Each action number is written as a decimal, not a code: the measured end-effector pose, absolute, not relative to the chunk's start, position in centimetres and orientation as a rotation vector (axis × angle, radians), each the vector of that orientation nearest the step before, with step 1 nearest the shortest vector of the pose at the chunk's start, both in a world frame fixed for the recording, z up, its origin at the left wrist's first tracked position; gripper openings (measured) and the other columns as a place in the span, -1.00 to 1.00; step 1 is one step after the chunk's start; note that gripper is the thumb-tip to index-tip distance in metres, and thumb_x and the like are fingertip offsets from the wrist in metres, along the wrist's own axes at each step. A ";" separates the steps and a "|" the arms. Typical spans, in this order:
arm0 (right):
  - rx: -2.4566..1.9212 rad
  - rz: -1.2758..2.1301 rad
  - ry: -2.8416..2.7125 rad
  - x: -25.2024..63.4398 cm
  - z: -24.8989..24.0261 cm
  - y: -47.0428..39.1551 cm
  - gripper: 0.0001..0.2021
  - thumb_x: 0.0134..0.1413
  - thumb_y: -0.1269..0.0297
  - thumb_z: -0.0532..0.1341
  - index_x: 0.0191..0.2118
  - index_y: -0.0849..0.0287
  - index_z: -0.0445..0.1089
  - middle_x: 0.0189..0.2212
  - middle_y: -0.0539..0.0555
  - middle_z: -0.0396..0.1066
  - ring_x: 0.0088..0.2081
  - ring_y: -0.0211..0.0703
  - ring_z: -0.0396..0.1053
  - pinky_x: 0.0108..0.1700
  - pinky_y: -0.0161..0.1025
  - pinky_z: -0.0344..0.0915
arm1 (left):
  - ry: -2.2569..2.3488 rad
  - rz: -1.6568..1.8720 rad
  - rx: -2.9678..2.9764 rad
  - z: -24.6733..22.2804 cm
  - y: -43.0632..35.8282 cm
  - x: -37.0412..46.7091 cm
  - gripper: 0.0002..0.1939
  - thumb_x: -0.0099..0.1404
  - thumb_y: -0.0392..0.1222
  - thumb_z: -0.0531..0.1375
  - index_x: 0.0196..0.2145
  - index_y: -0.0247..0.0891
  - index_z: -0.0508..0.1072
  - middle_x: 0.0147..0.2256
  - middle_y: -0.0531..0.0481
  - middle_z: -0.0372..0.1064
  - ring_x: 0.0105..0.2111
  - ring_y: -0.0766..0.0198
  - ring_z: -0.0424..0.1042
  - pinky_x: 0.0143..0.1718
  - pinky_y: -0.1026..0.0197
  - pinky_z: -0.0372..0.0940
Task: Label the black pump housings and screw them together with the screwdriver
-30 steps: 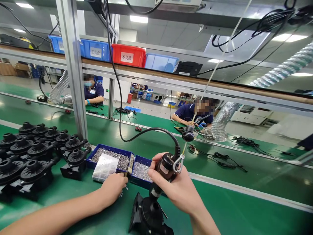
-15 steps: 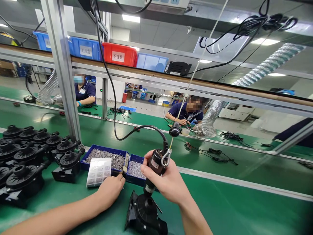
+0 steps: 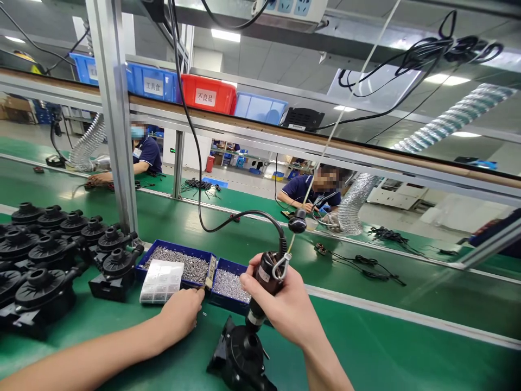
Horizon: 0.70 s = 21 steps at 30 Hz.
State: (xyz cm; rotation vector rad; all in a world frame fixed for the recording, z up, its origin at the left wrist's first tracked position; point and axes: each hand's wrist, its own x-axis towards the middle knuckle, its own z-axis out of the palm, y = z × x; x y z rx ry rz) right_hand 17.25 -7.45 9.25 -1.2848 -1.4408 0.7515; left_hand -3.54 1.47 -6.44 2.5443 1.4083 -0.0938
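— What does the right hand (image 3: pixel 280 309) hold?
— It is wrapped around a hanging electric screwdriver (image 3: pixel 266 277), tip down on the black pump (image 3: pixel 242 353) standing on the green worktop (image 3: pixel 366 347) in front of the person.
— And the left hand (image 3: pixel 181 315)?
— Fingers curled at the edge of the blue screw tray (image 3: pixel 179 263); I cannot tell if it pinches a screw.
— Anything beside it?
— More black pumps (image 3: pixel 44 255) crowd the left, and a sheet of labels (image 3: pixel 160 281) lies on the tray.
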 end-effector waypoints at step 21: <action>-1.136 0.562 -1.387 17.2 8.0 -7.1 -0.73 0.26 0.07 0.43 -0.16 0.12 0.44 -0.38 0.03 0.51 -0.41 -0.07 0.50 -0.35 -0.20 0.43 | 1.399 0.038 2.316 -6.1 0.5 -3.1 -0.41 0.19 -0.64 0.08 0.19 -0.59 0.43 0.12 -0.55 0.42 0.09 -0.33 0.49 0.15 -0.27 0.34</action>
